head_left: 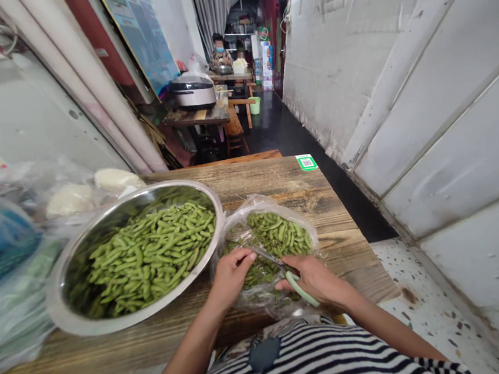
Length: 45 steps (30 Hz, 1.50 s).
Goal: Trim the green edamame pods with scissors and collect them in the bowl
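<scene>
Several right fingers (292,260) close around scissors (275,260); left fingers (238,256) curl nearby.

The right hand (315,278) hides part of the scissors (275,260), and whether the left hand (231,274) pinches anything between its fingertips is too small to tell. Heaped pods (150,257) cover the bottom of the bowl (112,326). The left edge cuts off the bench (342,219) and the plastic bags (15,330), whose contents blur behind the film. The shirt (329,354) runs past the bottom edge. What the far person (220,56) handles is too small to make out.
</scene>
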Each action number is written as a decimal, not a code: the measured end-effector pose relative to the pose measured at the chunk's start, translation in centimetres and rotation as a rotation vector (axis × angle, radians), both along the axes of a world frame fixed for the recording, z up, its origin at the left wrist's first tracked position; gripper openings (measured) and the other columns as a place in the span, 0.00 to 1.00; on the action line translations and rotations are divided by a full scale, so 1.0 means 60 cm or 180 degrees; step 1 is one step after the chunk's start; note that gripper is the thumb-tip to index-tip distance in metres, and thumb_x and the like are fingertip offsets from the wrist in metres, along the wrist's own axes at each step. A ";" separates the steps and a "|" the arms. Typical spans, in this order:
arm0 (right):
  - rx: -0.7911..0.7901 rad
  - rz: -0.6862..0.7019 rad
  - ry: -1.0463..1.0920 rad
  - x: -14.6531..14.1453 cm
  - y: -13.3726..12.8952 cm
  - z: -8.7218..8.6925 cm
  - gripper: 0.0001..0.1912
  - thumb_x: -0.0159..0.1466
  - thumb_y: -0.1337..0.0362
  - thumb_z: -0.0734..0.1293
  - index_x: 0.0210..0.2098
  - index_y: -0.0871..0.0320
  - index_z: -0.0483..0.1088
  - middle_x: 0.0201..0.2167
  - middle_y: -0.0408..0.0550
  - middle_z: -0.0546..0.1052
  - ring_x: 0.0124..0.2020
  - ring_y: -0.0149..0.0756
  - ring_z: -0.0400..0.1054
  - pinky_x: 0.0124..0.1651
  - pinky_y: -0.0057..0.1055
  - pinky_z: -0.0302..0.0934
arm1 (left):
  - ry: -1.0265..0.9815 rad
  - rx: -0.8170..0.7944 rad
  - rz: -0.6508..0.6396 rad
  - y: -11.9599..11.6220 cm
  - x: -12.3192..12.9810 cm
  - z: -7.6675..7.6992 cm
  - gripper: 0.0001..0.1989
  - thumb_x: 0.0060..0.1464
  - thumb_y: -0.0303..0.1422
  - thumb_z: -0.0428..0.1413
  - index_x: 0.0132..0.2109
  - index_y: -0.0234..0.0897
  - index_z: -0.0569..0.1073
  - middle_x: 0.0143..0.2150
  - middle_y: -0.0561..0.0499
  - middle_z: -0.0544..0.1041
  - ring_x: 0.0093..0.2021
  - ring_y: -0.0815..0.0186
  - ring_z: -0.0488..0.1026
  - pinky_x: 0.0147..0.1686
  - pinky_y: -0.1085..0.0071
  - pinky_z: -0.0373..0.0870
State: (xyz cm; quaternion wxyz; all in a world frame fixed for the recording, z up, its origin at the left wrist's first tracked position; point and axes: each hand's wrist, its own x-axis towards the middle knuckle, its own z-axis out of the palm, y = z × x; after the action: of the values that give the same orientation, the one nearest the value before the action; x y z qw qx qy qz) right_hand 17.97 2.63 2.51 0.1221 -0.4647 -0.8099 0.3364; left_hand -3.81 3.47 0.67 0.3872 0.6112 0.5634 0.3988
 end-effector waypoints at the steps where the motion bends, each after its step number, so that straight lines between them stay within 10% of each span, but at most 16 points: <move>1: -0.0059 0.0005 0.0053 -0.001 0.000 -0.002 0.19 0.60 0.49 0.65 0.35 0.60 0.72 0.27 0.47 0.74 0.28 0.34 0.64 0.30 0.24 0.53 | -0.0030 -0.0084 0.0017 -0.002 0.000 0.000 0.14 0.50 0.41 0.54 0.29 0.37 0.77 0.29 0.49 0.78 0.32 0.62 0.72 0.36 0.69 0.66; 7: -0.0196 -0.0193 0.0128 0.005 0.012 -0.013 0.19 0.58 0.48 0.66 0.31 0.59 0.72 0.23 0.45 0.72 0.26 0.35 0.65 0.28 0.24 0.51 | 0.0237 0.0311 0.0472 -0.027 -0.018 0.032 0.10 0.51 0.39 0.55 0.34 0.39 0.78 0.35 0.49 0.79 0.36 0.61 0.74 0.40 0.66 0.68; 14: -0.0084 -0.0641 0.0023 0.030 0.023 -0.016 0.19 0.59 0.47 0.65 0.29 0.59 0.69 0.21 0.44 0.70 0.24 0.33 0.63 0.27 0.24 0.50 | 0.1791 0.1911 0.2119 -0.020 -0.086 0.086 0.17 0.53 0.36 0.56 0.48 0.36 0.75 0.48 0.40 0.74 0.51 0.53 0.67 0.54 0.54 0.58; 16: -0.0100 -0.0702 0.0091 0.037 0.022 -0.019 0.20 0.59 0.47 0.65 0.30 0.59 0.70 0.22 0.44 0.71 0.25 0.34 0.64 0.28 0.25 0.51 | 0.1861 0.2027 0.1813 -0.015 -0.073 0.075 0.16 0.53 0.35 0.55 0.49 0.36 0.74 0.48 0.39 0.73 0.52 0.53 0.67 0.55 0.54 0.57; 21: -0.0158 -0.0744 0.0103 0.044 0.018 -0.024 0.20 0.59 0.48 0.65 0.36 0.61 0.73 0.27 0.48 0.75 0.26 0.35 0.66 0.30 0.26 0.54 | 0.1515 0.1361 -0.1241 -0.006 0.019 0.011 0.14 0.59 0.30 0.48 0.46 0.40 0.75 0.45 0.45 0.76 0.48 0.61 0.70 0.52 0.63 0.64; 24: -0.0150 -0.0713 0.0127 0.044 0.018 -0.025 0.20 0.59 0.49 0.65 0.38 0.61 0.73 0.28 0.48 0.76 0.27 0.36 0.66 0.30 0.25 0.54 | 0.1762 0.1206 -0.2030 0.005 0.052 -0.018 0.14 0.59 0.32 0.48 0.48 0.41 0.74 0.50 0.45 0.74 0.53 0.59 0.66 0.54 0.59 0.61; 30: -0.0107 -0.0711 -0.0078 0.048 0.019 -0.032 0.19 0.60 0.49 0.64 0.30 0.60 0.71 0.22 0.44 0.71 0.25 0.33 0.63 0.27 0.24 0.49 | 0.2531 0.1122 -0.1416 0.037 0.013 -0.038 0.15 0.57 0.26 0.47 0.45 0.42 0.76 0.53 0.43 0.71 0.56 0.55 0.62 0.54 0.54 0.59; 36: -0.0118 -0.0737 -0.0139 0.049 0.019 -0.039 0.19 0.59 0.48 0.65 0.28 0.59 0.69 0.20 0.42 0.68 0.23 0.32 0.61 0.26 0.24 0.47 | 0.1888 0.0849 -0.0536 0.043 -0.029 -0.049 0.16 0.57 0.26 0.47 0.48 0.35 0.75 0.46 0.43 0.76 0.46 0.60 0.71 0.49 0.62 0.66; 45: -0.0215 -0.0741 0.0112 0.039 0.015 -0.031 0.20 0.58 0.48 0.65 0.29 0.60 0.69 0.22 0.43 0.70 0.25 0.32 0.63 0.27 0.24 0.50 | 0.2426 0.0819 -0.1000 0.053 0.018 -0.029 0.10 0.54 0.26 0.50 0.36 0.36 0.77 0.36 0.44 0.73 0.42 0.57 0.68 0.44 0.62 0.64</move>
State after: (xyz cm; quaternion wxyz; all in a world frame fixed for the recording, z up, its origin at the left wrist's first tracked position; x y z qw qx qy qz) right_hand 20.29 3.54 0.65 0.1588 -0.5534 -0.7365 0.3551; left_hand -2.74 6.67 -1.08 0.1281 0.8365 0.5119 0.1477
